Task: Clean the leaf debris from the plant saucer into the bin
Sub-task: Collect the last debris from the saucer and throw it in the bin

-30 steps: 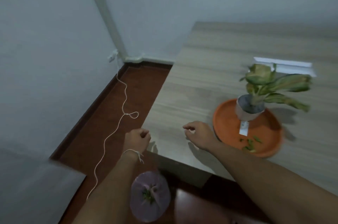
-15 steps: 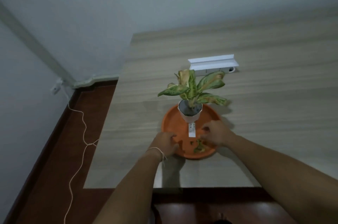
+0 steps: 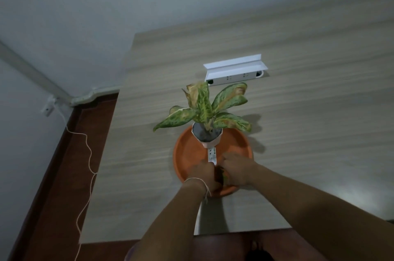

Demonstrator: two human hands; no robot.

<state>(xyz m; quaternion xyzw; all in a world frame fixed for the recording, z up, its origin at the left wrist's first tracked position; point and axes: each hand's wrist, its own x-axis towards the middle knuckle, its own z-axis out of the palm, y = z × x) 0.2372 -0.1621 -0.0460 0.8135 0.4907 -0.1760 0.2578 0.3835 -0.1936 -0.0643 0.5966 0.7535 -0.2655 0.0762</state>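
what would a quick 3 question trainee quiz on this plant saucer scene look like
1. True or false: both hands are inside the orange saucer.
2. What lies between the left hand and the right hand? A) soil B) green leaf debris C) a cloth
3. What white thing lies on the table behind the potted plant?

Key: 1 true, over its near part; 2 B; 3 a power strip.
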